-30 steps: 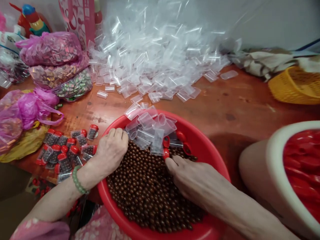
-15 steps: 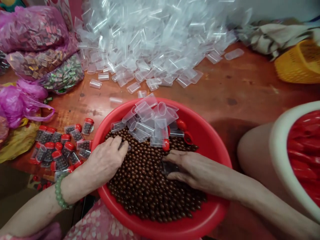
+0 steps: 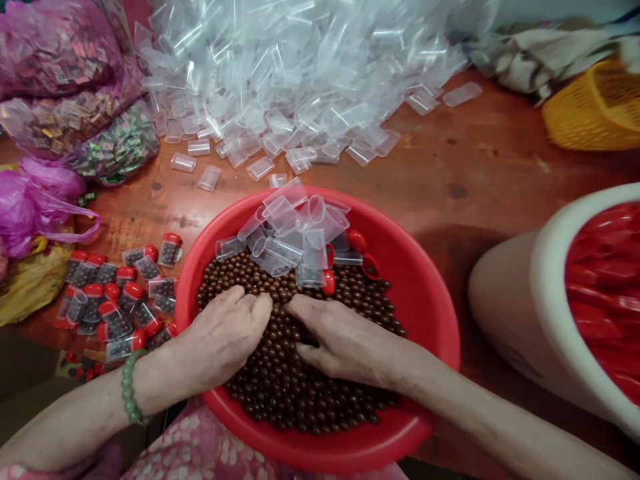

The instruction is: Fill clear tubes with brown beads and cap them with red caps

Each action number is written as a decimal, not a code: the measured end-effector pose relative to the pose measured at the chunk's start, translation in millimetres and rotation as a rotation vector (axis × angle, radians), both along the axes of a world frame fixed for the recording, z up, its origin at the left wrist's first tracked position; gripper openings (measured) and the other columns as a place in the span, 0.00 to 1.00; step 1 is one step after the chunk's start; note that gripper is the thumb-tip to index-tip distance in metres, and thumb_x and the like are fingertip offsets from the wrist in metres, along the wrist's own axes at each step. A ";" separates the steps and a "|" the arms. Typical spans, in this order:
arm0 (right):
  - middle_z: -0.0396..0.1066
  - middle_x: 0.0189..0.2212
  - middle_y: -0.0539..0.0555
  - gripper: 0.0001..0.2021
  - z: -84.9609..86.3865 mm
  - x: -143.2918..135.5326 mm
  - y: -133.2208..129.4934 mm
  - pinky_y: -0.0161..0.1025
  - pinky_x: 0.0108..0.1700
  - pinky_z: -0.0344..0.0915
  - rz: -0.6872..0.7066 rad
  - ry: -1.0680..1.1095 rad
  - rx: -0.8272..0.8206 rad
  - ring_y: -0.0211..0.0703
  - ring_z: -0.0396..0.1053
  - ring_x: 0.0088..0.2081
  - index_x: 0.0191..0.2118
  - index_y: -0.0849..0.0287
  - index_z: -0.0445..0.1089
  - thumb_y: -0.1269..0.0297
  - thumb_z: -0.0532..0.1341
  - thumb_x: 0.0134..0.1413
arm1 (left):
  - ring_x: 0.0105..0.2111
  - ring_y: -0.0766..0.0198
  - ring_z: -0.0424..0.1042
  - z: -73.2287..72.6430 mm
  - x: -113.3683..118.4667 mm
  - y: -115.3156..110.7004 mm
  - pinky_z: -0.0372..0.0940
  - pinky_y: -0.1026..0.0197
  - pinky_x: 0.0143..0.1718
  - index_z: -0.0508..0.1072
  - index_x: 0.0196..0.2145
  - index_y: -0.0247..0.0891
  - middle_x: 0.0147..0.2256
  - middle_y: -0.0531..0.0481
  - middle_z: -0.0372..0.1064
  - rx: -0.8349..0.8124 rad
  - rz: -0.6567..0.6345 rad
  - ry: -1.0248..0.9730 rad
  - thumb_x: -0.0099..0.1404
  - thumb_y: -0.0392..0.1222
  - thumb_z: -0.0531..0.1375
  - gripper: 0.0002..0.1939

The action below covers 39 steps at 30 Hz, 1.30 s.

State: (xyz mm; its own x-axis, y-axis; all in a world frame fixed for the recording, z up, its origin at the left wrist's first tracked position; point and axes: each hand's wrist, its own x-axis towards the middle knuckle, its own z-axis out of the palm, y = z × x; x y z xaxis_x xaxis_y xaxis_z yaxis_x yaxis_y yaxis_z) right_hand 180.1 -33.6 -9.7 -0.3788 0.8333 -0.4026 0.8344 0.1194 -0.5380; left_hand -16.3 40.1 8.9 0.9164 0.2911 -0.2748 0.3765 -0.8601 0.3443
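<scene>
A red basin holds many small brown balls, with loose clear plastic tubes and red caps heaped at its far side. My left hand is closed over the balls at the left, knuckles up; what its fingers hold is hidden. Close by, my right hand curls into the balls, thumb below the fingers. A dark gap shows between thumb and fingers, and I cannot make out what is there. The fingertips of both hands nearly meet.
Filled, red-capped tubes lie left of the basin. Behind stands a big pile of clear tubes. A pale bucket of red caps is at right, a yellow basket beyond. Pink bags sit at left.
My right hand has moved left towards my left hand; the dark, clear-walled thing in it is now hidden. My left hand has shifted slightly right and down. The view has shifted slightly.
</scene>
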 end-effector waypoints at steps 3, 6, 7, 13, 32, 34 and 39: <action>0.73 0.37 0.54 0.10 4.8 8.8 -3.1 0.39 0.41 0.68 -0.090 0.170 0.056 0.42 0.72 0.37 0.42 0.60 0.66 0.70 0.60 0.53 | 0.44 0.55 0.66 1.0 -2.9 3.3 0.64 0.50 0.51 0.61 0.46 0.34 0.42 0.42 0.67 -0.120 0.095 -0.055 0.65 0.29 0.51 0.12; 0.74 0.40 0.55 0.12 8.3 16.2 -8.4 0.40 0.43 0.69 -0.176 0.355 0.130 0.42 0.72 0.40 0.45 0.58 0.66 0.70 0.59 0.53 | 0.44 0.57 0.66 7.5 -11.3 9.0 0.66 0.53 0.49 0.62 0.45 0.35 0.43 0.43 0.67 -0.312 0.065 -0.103 0.63 0.29 0.52 0.12; 0.74 0.41 0.55 0.12 9.0 17.8 -10.3 0.39 0.44 0.69 -0.189 0.376 0.149 0.42 0.73 0.41 0.45 0.57 0.66 0.70 0.59 0.53 | 0.45 0.58 0.66 10.1 -14.4 11.2 0.66 0.54 0.49 0.63 0.45 0.36 0.44 0.44 0.67 -0.370 0.037 -0.104 0.62 0.28 0.52 0.14; 0.75 0.43 0.55 0.15 10.8 22.6 -17.3 0.39 0.45 0.71 -0.258 0.412 0.188 0.43 0.74 0.43 0.48 0.57 0.66 0.70 0.59 0.54 | 0.64 0.57 0.54 26.7 -24.7 22.1 0.57 0.56 0.61 0.51 0.62 0.34 0.62 0.39 0.57 -0.404 -0.152 -0.043 0.52 0.21 0.50 0.39; 0.75 0.45 0.57 0.16 9.9 29.7 -11.3 0.39 0.48 0.71 -0.268 0.426 0.284 0.43 0.74 0.46 0.50 0.57 0.66 0.71 0.59 0.55 | 0.66 0.51 0.50 38.7 -20.0 43.2 0.60 0.58 0.59 0.65 0.58 0.41 0.68 0.36 0.42 -0.438 -0.273 0.194 0.50 0.19 0.56 0.39; 0.75 0.46 0.57 0.17 9.4 30.2 -11.1 0.40 0.49 0.70 -0.263 0.420 0.284 0.44 0.74 0.47 0.51 0.57 0.65 0.72 0.58 0.55 | 0.66 0.52 0.51 37.3 -17.8 45.9 0.59 0.57 0.60 0.69 0.55 0.41 0.68 0.39 0.44 -0.433 -0.220 0.189 0.55 0.22 0.57 0.31; 0.75 0.46 0.55 0.18 16.4 27.9 -9.6 0.38 0.50 0.69 -0.242 0.461 0.283 0.41 0.73 0.47 0.52 0.57 0.65 0.72 0.59 0.55 | 0.61 0.53 0.61 29.9 -3.9 36.6 0.58 0.51 0.61 0.66 0.57 0.39 0.61 0.39 0.61 -0.530 0.086 -0.075 0.65 0.39 0.59 0.22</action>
